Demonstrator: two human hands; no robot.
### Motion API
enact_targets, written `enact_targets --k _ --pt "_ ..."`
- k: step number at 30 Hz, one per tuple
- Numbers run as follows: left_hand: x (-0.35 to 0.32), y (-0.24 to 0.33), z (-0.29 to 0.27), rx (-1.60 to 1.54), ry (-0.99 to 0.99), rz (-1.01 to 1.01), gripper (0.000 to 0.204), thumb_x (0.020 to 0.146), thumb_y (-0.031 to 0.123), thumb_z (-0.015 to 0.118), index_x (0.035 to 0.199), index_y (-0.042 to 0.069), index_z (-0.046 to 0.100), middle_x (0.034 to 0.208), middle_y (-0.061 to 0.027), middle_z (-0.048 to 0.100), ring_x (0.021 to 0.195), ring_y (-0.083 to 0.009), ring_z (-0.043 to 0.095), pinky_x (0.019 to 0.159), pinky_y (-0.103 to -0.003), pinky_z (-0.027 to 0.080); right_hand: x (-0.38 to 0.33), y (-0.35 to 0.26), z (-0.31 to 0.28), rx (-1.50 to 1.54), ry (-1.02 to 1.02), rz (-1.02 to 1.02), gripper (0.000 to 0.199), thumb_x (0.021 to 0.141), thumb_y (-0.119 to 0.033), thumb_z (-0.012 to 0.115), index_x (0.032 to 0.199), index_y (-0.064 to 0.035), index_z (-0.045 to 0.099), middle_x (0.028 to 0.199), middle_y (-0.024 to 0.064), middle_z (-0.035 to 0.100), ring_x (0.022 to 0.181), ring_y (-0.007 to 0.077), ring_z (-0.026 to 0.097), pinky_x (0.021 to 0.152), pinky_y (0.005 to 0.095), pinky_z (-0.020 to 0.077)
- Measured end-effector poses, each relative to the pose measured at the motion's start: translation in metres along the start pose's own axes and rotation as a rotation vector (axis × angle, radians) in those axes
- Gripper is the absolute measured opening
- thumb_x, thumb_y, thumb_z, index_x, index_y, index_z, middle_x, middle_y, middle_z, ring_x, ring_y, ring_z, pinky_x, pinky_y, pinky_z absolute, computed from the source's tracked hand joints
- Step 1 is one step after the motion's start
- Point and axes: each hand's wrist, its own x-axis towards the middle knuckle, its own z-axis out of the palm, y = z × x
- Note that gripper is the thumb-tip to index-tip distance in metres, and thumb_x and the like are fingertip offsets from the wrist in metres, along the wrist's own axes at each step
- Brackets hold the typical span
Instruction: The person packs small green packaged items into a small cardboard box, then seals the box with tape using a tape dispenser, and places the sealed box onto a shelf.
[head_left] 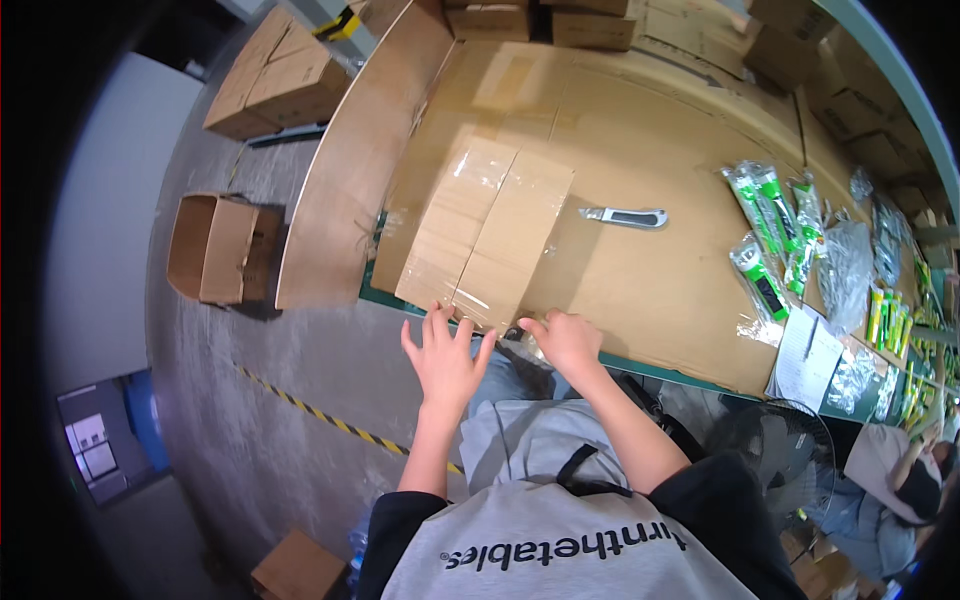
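Observation:
A closed brown cardboard box [487,235] lies on the cardboard-covered workbench, close to its near edge. Glossy clear tape shows on its top and near side. My left hand [447,358] is open, fingers spread, with its fingertips against the box's near side. At the box's near right corner, my right hand [567,343] is closed, with thumb and fingers curled in. Beneath it is a shiny, see-through yellowish thing, apparently a roll of clear tape [531,347], mostly hidden by the fingers. A grey utility knife [628,217] lies to the right of the box, blade out.
Green-and-white items in clear plastic bags [775,225] lie at the bench's right, by a paper sheet [806,355] with a pen. A wooden panel [345,160] borders the left side. An open carton [220,250] stands on the floor. A black fan [775,455] and another person [890,470] are at right.

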Motion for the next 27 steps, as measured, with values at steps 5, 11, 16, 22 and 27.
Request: enact_targets --k 5,11,16,22,27 --pt "0.045 0.015 0.025 0.023 0.023 0.197 0.062 0.086 0.044 0.057 0.132 0.003 0.048 0.148 -0.0242 0.028 0.142 -0.0353 0.02 0.108 -0.064 0.014 0.002 -0.014 -0.001 -0.033 0.069 0.036 0.052 0.079 -0.058 0.059 0.078 -0.0067 0.07 0.07 0.0161 0.067 0.072 0.0337 0.067 0.065 0.0434 0.0531" --pt "0.046 0.011 0.033 0.065 -0.044 0.227 0.07 0.088 0.045 0.053 0.14 0.002 0.038 0.151 -0.0265 0.02 0.142 -0.0369 0.016 0.108 -0.065 0.01 -0.011 0.034 0.0 0.426 0.127 -0.176 0.056 0.069 -0.059 0.071 0.088 -0.0058 0.07 0.08 0.0161 0.069 0.077 0.0332 0.068 0.072 0.0401 0.0533" --pt "0.047 0.009 0.037 0.076 -0.049 0.237 0.073 0.088 0.047 0.054 0.141 0.0 0.036 0.151 -0.0269 0.02 0.142 -0.0376 0.015 0.107 -0.066 0.01 -0.041 0.057 0.011 0.478 0.112 -0.158 0.052 0.072 -0.053 0.072 0.093 -0.0053 0.07 0.085 0.0156 0.069 0.078 0.0336 0.067 0.071 0.0413 0.0519" --pt "0.048 0.007 0.032 0.047 -0.095 0.251 0.084 0.087 0.052 0.054 0.144 -0.002 0.027 0.151 -0.0286 0.017 0.143 -0.0391 0.012 0.107 -0.067 0.006 -0.029 0.036 -0.017 0.104 0.162 -0.142 0.048 0.071 -0.056 0.068 0.086 -0.0107 0.073 0.074 0.0137 0.068 0.073 0.0314 0.068 0.067 0.0415 0.0534" --pt "0.044 -0.003 0.019 -0.216 -0.058 0.219 0.078 0.088 0.042 0.058 0.143 -0.004 0.027 0.152 -0.0275 0.013 0.143 -0.0391 0.012 0.111 -0.059 0.01 -0.015 0.015 -0.009 -0.088 0.131 -0.06 0.038 0.071 -0.048 0.068 0.076 -0.0104 0.073 0.072 0.0118 0.069 0.071 0.0282 0.069 0.066 0.041 0.0541"
